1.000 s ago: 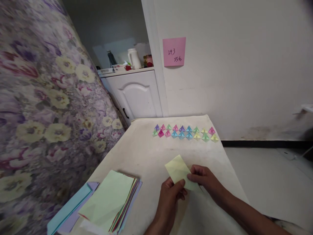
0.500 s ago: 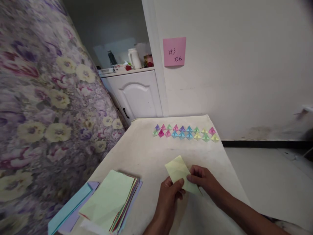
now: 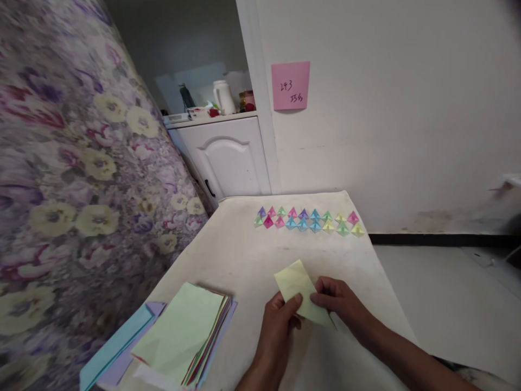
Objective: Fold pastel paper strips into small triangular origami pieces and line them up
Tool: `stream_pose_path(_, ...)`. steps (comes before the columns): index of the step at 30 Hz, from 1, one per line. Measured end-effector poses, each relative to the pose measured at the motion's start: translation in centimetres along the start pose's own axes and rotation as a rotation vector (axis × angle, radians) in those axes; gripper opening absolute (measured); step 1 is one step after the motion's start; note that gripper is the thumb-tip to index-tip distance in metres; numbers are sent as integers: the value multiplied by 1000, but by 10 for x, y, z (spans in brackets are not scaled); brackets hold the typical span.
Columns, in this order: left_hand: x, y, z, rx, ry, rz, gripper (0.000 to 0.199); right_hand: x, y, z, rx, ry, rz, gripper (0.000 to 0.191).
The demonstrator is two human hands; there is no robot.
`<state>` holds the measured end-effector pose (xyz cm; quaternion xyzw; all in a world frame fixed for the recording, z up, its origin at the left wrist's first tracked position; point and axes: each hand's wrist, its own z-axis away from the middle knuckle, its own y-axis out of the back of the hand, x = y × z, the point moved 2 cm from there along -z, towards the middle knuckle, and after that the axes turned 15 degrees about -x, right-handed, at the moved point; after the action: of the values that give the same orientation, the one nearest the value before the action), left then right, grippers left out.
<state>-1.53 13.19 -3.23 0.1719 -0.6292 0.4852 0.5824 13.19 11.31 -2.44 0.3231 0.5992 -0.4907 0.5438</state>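
Observation:
A pale yellow sheet of paper (image 3: pixel 299 285), with faint crease lines, is held tilted above the near part of the table. My left hand (image 3: pixel 281 315) pinches its lower left edge, thumb on top and fingers underneath. On the right edge, my right hand (image 3: pixel 334 293) grips the same paper between thumb and curled fingers. Beyond both hands, small folded paper pieces (image 3: pixel 303 224) in pink, purple, blue, green and yellow lie in two rows. The underside of the paper and the fingertips below it are hidden.
A stack of coloured paper (image 3: pixel 183 326), light green on top, lies at the table's left, with blue folded paper (image 3: pixel 118 339) beside it. The cloth-covered table (image 3: pixel 236 244) meets the wall. A floral curtain (image 3: pixel 81 190) hangs left; a white cabinet (image 3: pixel 228 157) stands behind.
My left hand has shifted slightly left along the paper's lower edge, its thumb moving a little with it. The paper and right hand have barely moved, and the rows are unchanged.

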Motion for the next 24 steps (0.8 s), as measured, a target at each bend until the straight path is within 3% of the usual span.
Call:
stream_pose_path(9,20,7,0,15,-58,122,24,-10,-4,1,-4,4,-12,27)
stream_pose_path(16,25,-4,1,-77,-20,287,28,-9,-4,1,-27,13,-11,31)
stream_pose_path(24,31,-7,4,-42,2,363,23,-11,-6,0,-47,-17,35,35)
